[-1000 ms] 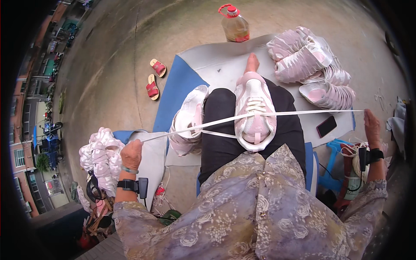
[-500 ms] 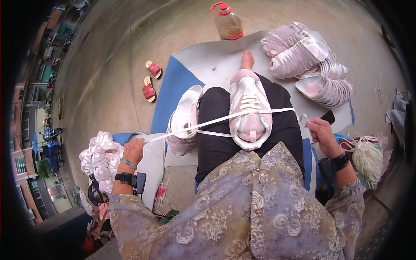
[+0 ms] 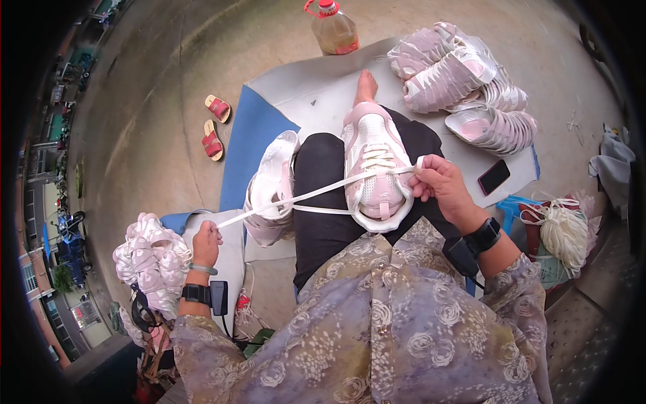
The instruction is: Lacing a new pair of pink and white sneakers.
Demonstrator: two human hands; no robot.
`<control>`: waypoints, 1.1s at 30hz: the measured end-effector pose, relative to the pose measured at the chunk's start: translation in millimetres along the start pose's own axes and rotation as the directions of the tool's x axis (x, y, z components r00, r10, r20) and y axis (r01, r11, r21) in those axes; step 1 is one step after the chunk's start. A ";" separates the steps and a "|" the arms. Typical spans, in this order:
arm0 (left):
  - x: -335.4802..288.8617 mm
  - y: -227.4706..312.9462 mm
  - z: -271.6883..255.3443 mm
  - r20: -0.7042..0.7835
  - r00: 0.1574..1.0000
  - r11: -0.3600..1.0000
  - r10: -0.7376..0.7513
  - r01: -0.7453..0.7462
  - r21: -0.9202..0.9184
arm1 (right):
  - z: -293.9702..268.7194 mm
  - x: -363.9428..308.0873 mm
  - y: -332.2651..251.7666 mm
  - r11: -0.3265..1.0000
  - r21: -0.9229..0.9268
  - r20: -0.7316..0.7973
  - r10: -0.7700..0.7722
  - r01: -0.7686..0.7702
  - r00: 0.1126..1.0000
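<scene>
Since the earlier frame, the right hand (image 3: 441, 187) has come inward, near the pink-and-white sneaker (image 3: 379, 188) lying on the black trousers (image 3: 316, 168), centre. The step in hand seems to be drawing the white shoelace (image 3: 323, 189); the next move probably calls for even tension. Right fingers pinch it beside the sneaker; the left hand (image 3: 206, 244), left, is closed around its other end. Concrete ground (image 3: 148, 81) fills the top, under a grey-and-blue mat (image 3: 249, 141); a phone (image 3: 494, 177) lies right.

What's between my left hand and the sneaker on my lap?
In the head view, a white lace stretches from your left hand to the sneaker, crossing over a second pink-and-white shoe and your black-trousered leg.
</scene>
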State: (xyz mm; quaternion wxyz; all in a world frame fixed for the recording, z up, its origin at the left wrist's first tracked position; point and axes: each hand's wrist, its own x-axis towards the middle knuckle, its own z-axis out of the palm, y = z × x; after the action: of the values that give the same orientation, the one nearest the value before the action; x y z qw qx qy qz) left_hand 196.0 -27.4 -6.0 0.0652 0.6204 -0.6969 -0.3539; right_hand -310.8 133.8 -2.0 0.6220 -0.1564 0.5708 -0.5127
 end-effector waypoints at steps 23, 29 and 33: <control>35.4 6.4 11.5 -0.102 0.988 0.932 0.112 -0.069 0.355 | 11.8 3.7 5.7 0.985 -0.061 0.000 -0.165 0.164 0.986; 20.0 84.8 50.1 -0.027 0.999 0.935 0.027 -0.016 0.354 | 12.9 2.8 3.7 0.979 -0.096 -0.006 -0.181 0.179 0.984; 19.5 82.7 77.8 0.113 0.991 0.988 0.067 -0.050 -0.149 | 16.0 3.0 3.3 0.980 -0.080 0.006 -0.180 0.180 0.984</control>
State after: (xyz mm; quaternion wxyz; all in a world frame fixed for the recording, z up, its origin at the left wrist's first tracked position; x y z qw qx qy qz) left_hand 82.8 -14.8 -23.0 0.0796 0.5715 -0.6896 -0.4375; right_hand -295.9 126.5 -1.5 0.5658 -0.2321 0.5749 -0.5436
